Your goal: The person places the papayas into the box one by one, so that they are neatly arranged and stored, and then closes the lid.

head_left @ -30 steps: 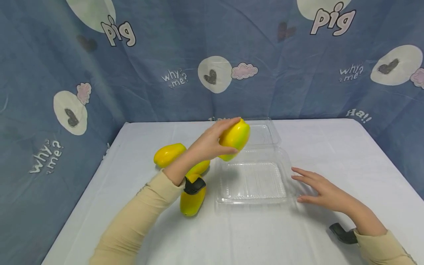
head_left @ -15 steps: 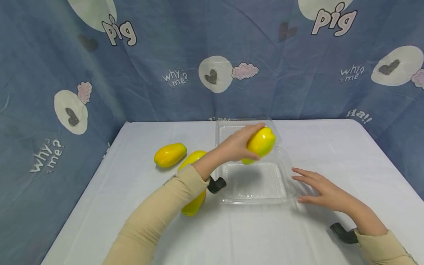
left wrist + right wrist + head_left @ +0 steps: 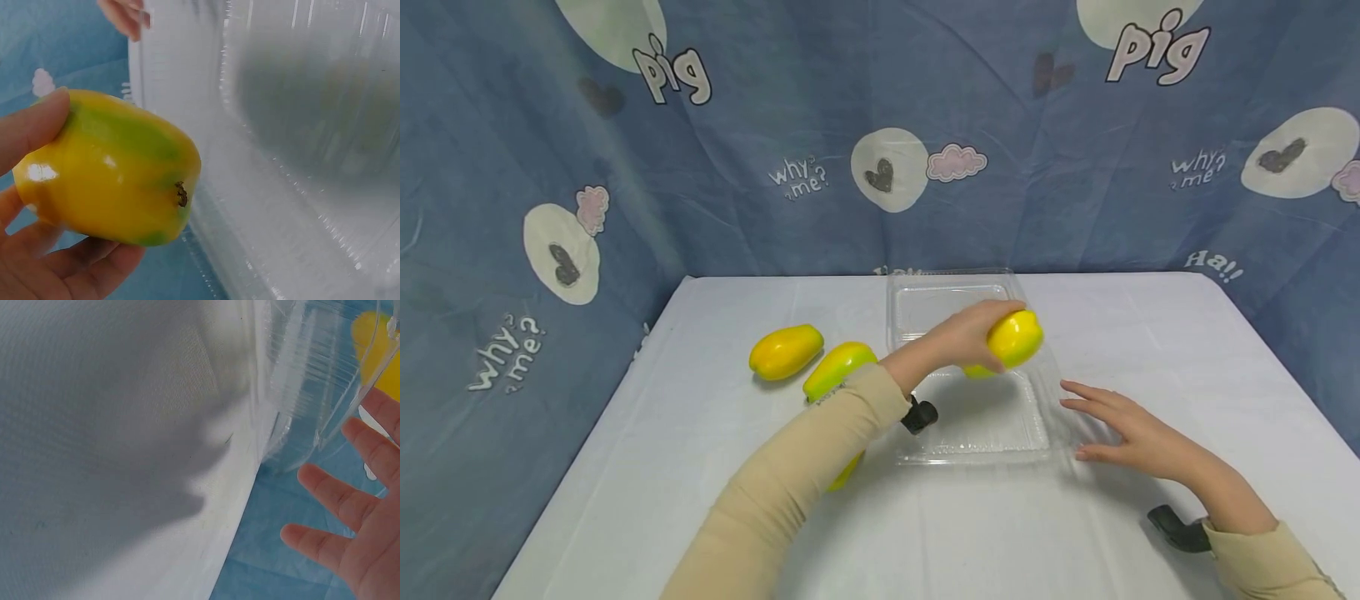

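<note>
My left hand point(image 3: 967, 337) grips a yellow-green papaya point(image 3: 1017, 338) over the base of a clear plastic clamshell box point(image 3: 985, 429). In the left wrist view, the thumb lies on top of the papaya point(image 3: 119, 172) and the other fingers curl beneath it; its brown stem scar faces the box. The lid point(image 3: 936, 302) is folded back behind the base. My right hand point(image 3: 1131, 433) holds nothing, its fingers spread beside the box's right wall. In the right wrist view, those fingers point(image 3: 334, 494) reach toward the clear wall.
Left of the box lie a yellow papaya point(image 3: 786, 352) and a greener papaya point(image 3: 837, 370). Another papaya point(image 3: 847, 473) is mostly hidden under the left sleeve point(image 3: 797, 467). A white cloth covers the table point(image 3: 970, 533), and a blue printed curtain point(image 3: 737, 217) hangs behind.
My left hand has carried the papaya rightward and slightly lower, from the box's left side to over its right half. The right hand stays where it was.
</note>
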Motion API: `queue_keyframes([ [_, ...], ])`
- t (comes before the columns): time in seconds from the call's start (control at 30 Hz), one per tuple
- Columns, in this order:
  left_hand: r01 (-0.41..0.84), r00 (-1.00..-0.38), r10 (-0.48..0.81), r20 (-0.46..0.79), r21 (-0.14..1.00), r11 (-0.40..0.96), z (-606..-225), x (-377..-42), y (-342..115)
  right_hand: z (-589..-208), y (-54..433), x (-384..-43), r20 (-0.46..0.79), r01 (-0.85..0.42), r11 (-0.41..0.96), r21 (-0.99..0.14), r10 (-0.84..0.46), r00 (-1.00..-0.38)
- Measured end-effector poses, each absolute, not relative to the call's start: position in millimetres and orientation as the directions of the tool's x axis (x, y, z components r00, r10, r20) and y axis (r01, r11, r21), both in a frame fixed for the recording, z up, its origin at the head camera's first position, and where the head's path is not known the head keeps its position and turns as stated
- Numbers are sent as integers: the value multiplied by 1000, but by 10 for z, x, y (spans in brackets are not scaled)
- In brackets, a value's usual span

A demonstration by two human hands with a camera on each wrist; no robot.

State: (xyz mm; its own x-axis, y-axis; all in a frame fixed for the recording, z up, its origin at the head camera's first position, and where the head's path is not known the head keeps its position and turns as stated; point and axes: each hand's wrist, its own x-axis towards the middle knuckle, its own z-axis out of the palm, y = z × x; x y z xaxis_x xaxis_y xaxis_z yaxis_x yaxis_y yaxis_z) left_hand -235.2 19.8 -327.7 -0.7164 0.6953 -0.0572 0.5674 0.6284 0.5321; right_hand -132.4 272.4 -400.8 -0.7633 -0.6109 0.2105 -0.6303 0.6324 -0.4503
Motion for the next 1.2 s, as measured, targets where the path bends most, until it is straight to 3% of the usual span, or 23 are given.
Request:
queue_keyframes([
  [0.53,527,-770,607,-197,339,779,-3471,-2280,476,-4010,2724,-1328,184,-612,652,-448,-603,-777],
  [0.7,541,-783,596,-179,278,794,-3512,-2260,524,-4005,2719,-1327,157,-593,665,-454,-595,-788],
  [1.2,509,-808,555,-199,240,827,-3562,-2212,588,-4017,2724,-1336,193,-626,631,-458,-617,-763],
])
